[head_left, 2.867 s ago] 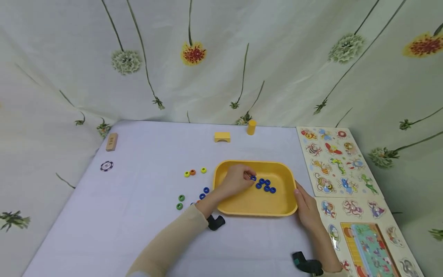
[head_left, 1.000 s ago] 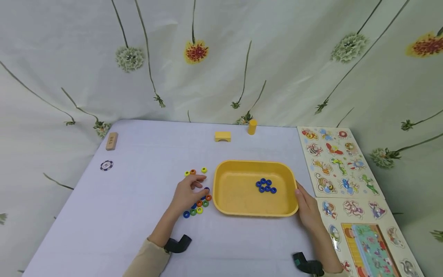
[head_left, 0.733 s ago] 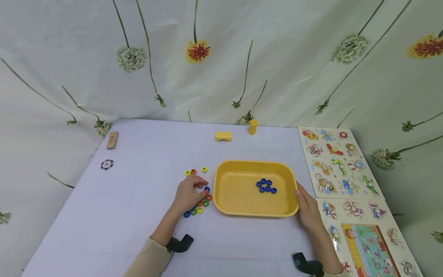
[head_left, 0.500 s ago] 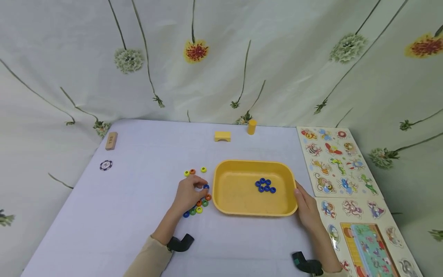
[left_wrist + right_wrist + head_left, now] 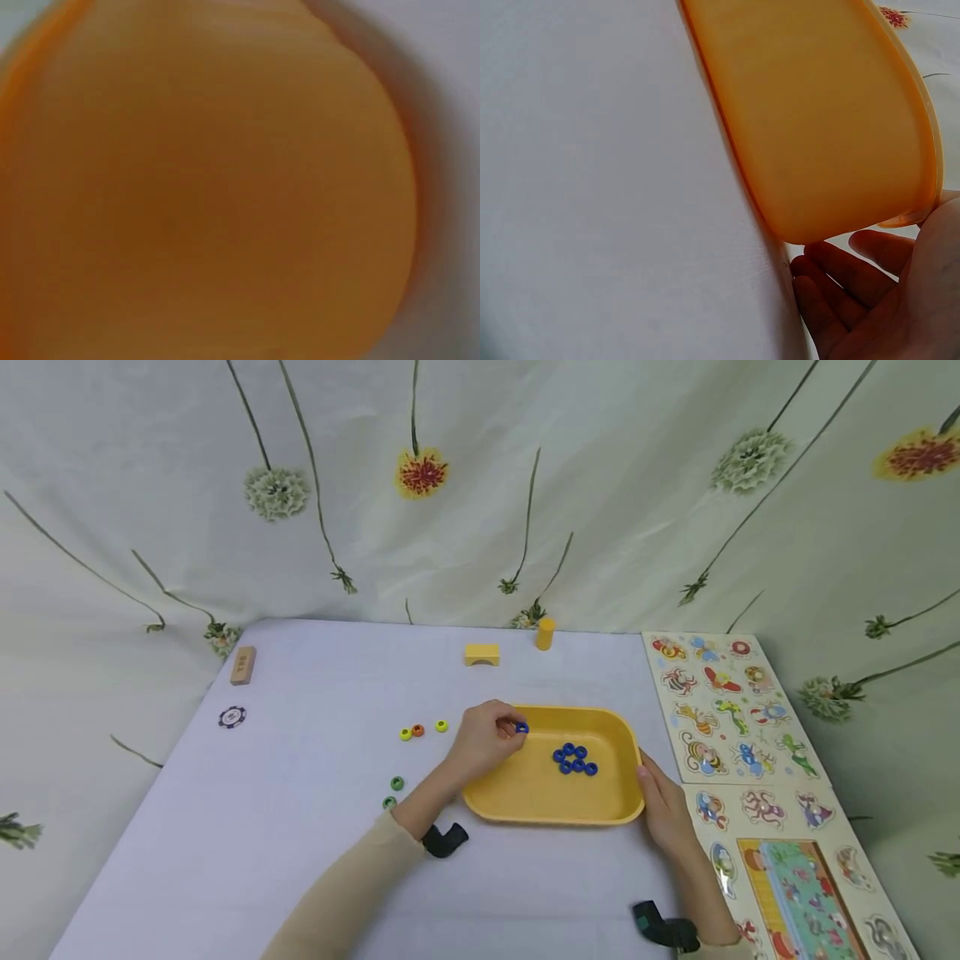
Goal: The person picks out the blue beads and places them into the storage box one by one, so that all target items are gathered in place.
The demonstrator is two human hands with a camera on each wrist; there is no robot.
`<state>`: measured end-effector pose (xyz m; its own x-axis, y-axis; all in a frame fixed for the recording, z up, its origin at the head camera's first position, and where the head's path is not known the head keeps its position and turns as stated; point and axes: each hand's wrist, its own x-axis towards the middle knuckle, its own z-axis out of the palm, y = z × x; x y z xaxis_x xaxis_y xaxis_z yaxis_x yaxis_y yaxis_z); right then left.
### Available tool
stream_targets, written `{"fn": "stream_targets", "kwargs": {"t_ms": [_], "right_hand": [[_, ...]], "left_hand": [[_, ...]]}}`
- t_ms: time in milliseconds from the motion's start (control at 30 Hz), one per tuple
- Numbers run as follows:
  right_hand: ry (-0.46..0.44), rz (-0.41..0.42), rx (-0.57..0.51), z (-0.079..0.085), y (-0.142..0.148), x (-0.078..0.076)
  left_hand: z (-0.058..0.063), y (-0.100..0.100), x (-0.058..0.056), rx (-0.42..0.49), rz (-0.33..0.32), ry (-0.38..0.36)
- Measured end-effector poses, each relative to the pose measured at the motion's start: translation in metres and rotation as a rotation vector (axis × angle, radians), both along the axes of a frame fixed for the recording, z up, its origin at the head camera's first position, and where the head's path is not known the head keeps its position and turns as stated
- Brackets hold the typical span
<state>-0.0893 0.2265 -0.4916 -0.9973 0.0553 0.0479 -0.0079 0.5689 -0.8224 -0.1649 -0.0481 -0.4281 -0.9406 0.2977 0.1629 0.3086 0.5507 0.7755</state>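
Note:
My left hand (image 5: 487, 739) pinches a blue ring-shaped bead (image 5: 522, 727) between thumb and fingertips, above the left part of the yellow tray (image 5: 555, 808). Several more blue beads (image 5: 578, 766) lie grouped in the right half of that tray. At its right end my right hand (image 5: 663, 806) holds the tray, thumb at the rim; in the right wrist view its fingers (image 5: 840, 270) lie along the outer wall. The left wrist view is filled by a blurred orange surface, and no bead shows there.
Left of the tray lie yellow beads (image 5: 442, 726), an orange bead (image 5: 417, 730) and green beads (image 5: 397, 783). My left forearm covers others. Behind stand a yellow arch block (image 5: 482, 654) and cylinder (image 5: 545, 634). Sticker boards (image 5: 705, 710) lie right; a wooden block (image 5: 242, 666) and chip (image 5: 232, 717) left.
My left hand has picked up a blue bead from the mixed beads on the table and carried it right, over the tray. My right hand has stayed at the tray's right end.

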Motion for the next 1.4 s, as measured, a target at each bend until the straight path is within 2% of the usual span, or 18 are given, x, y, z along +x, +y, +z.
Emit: {"fn": "stream_targets", "kwargs": {"t_ms": [167,300,467,600,700,800,900,1000,1067,1167,1333,1400], "right_hand": [[-0.032,0.008,0.004,0.0,-0.002,0.0],[-0.032,0.003,0.019,0.001,0.0,0.001],[-0.031,-0.004,0.03,0.0,0.002,0.001],[-0.033,0.0,0.027,0.0,0.001,0.002],[-0.031,0.005,0.021,0.0,-0.001,0.002],[-0.029,0.01,0.018,0.001,-0.003,0.002],[-0.025,0.01,0.024,0.002,-0.003,0.002],[-0.019,0.0,0.034,0.003,-0.003,0.002],[-0.014,-0.006,0.033,0.003,-0.002,0.001],[-0.016,-0.005,0.036,0.002,-0.001,0.0],[-0.011,-0.005,0.038,0.002,0.0,0.0],[-0.011,-0.003,0.036,0.001,0.0,0.0]], "left_hand": [[-0.022,0.025,-0.011,-0.19,-0.06,-0.121],[-0.031,0.037,-0.015,-0.29,-0.099,-0.149],[-0.034,0.047,-0.018,-0.316,-0.167,-0.131],[-0.034,0.05,-0.016,-0.313,-0.22,-0.111],[-0.031,0.046,-0.011,-0.284,-0.217,-0.089],[-0.023,0.034,0.001,-0.214,-0.166,-0.055],[-0.01,0.015,0.018,-0.091,-0.105,-0.001],[0.003,-0.012,0.033,0.04,-0.05,0.095],[0.006,-0.034,0.04,0.103,-0.007,0.134],[0.0,-0.068,0.045,0.123,0.066,0.149],[-0.023,-0.11,0.046,0.061,0.18,0.064],[-0.033,-0.121,0.047,0.059,0.194,0.04]]}}
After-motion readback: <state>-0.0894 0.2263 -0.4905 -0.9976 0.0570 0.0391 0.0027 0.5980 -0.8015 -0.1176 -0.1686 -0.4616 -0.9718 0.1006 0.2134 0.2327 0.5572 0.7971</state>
